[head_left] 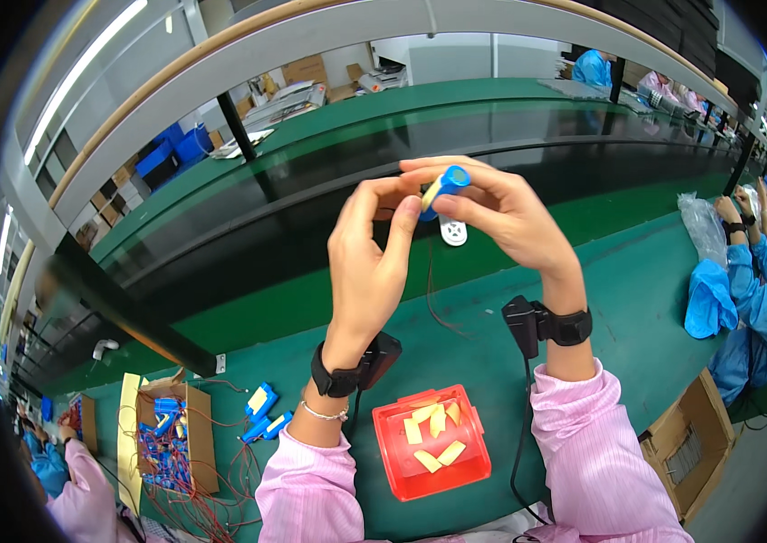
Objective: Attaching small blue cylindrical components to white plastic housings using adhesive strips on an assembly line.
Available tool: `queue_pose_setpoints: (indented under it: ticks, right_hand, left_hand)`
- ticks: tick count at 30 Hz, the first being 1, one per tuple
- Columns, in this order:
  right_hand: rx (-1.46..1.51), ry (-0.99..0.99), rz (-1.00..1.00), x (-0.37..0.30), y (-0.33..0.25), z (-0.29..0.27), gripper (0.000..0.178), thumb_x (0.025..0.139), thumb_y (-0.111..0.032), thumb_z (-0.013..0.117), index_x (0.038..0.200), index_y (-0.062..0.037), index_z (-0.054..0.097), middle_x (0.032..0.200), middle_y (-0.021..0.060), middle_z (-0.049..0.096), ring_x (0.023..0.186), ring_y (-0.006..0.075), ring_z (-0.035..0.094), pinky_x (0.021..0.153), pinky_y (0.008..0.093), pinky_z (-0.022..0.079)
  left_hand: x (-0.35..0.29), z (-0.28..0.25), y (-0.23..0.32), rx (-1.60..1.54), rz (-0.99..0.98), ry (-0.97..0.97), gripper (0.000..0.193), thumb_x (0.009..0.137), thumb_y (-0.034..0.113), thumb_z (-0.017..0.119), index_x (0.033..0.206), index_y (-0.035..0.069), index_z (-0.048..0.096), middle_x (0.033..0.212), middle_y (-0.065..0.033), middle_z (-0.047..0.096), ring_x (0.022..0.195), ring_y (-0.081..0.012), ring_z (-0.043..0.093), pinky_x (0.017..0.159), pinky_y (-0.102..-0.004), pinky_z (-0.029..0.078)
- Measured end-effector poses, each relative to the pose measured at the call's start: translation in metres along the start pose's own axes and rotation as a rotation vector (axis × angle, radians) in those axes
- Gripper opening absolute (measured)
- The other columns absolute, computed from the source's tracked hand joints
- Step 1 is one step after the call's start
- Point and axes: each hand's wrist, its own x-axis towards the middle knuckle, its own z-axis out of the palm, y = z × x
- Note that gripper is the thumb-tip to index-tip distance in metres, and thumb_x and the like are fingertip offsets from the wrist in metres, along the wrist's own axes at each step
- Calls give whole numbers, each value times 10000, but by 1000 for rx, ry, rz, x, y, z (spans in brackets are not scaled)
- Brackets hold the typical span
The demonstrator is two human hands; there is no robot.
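Note:
Above the work surface, both of my hands meet around a blue cylindrical battery pack (456, 177) with a pale yellow strip (433, 192) along its side. My right hand (521, 217) grips the pack between thumb and fingers. The thumb of my left hand (365, 249) presses by the strip, its fingers curled behind the pack and partly hidden. Below the pack, a white plastic piece with a round pattern (453, 233) shows under my right thumb. A thin dark wire (430, 290) hangs toward the bench.
Yellow strips (438, 421) lie in a red tray (445, 485) between my forearms. To the left are loose battery packs (261, 400) and a cardboard box (201, 439) of wired packs. A dark post (130, 308) rises at left. Co-workers sit at both sides; an open carton (693, 434) stands right.

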Motion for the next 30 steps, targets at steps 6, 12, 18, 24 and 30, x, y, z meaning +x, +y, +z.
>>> queue_pose_setpoints:
  ticks: [6, 12, 18, 24, 30]
  right_hand:
    - [-9, -37, 197, -4, -13, -1, 336, 933, -49, 617, 1262, 17, 606, 1136, 85, 679, 1042, 134, 623, 911, 286, 506]
    - [-32, -98, 200, -4, -7, 2, 323, 898, -48, 670, 1210, 29, 639, 1090, 81, 690, 977, 129, 644, 877, 284, 527]
    - [-74, -80, 161, -6, -5, 1, 297, 906, -154, 687, 1147, 17, 661, 955, 80, 719, 877, 124, 673, 799, 263, 534]
    - [-133, -69, 181, -8, -8, -1, 302, 885, -161, 710, 1138, 1, 680, 930, 69, 721, 812, 104, 656, 726, 251, 522]
    - [-195, -58, 160, -8, -6, -1, 305, 870, -176, 726, 1123, -11, 693, 862, 54, 707, 750, 91, 625, 681, 247, 506]
  left_hand:
    - [4, -17, 16, 184, 178, 54, 69, 819, 15, 700, 886, 14, 682, 813, -74, 669, 758, -208, 607, 678, -304, 493]
    - [1, -16, 15, 284, 261, 45, 96, 774, 14, 728, 859, 34, 688, 787, -55, 678, 750, -207, 601, 640, -308, 484]
    - [1, -15, 13, 288, 217, 25, 87, 775, 49, 734, 847, 44, 686, 783, -44, 684, 758, -197, 603, 613, -305, 474]
    - [0, -16, 13, 282, 215, -6, 89, 779, 51, 735, 855, 41, 690, 787, -45, 686, 762, -196, 605, 612, -305, 482]
    - [0, -16, 12, 286, 209, -22, 89, 777, 50, 734, 852, 37, 687, 783, -49, 682, 757, -198, 603, 605, -303, 484]
